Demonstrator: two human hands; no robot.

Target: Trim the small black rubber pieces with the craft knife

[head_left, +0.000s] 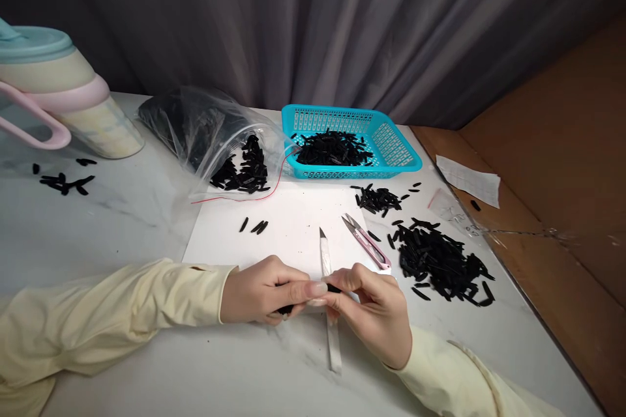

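**Small black piece held between both hands over the bench**

Marble-patterned bench runs beneath me, backed by a grey curtain. Nearest the front edge, my left hand and right hand meet fingertip to fingertip, both closed on one small black piece; only its ends show between my fingers. Directly under them lies a white craft knife, its blade pointing toward the far edge and its handle reaching back toward me. Both hands rest at the near edge of a white sheet spread on the bench.

Just beyond my right hand lie pink thread snips, tips toward the far edge. Toward the right edge sits a large heap of black pieces, with a smaller cluster farther on. A few stray pieces lie mid-sheet.

Farther back, a clear plastic bag lies open on its side, black pieces spilling from its mouth. Beside it stands a turquoise basket holding more of them. At the far left corner is a pastel jug, tilted in my view, with some scattered pieces near it. A paper slip lies across the right edge.
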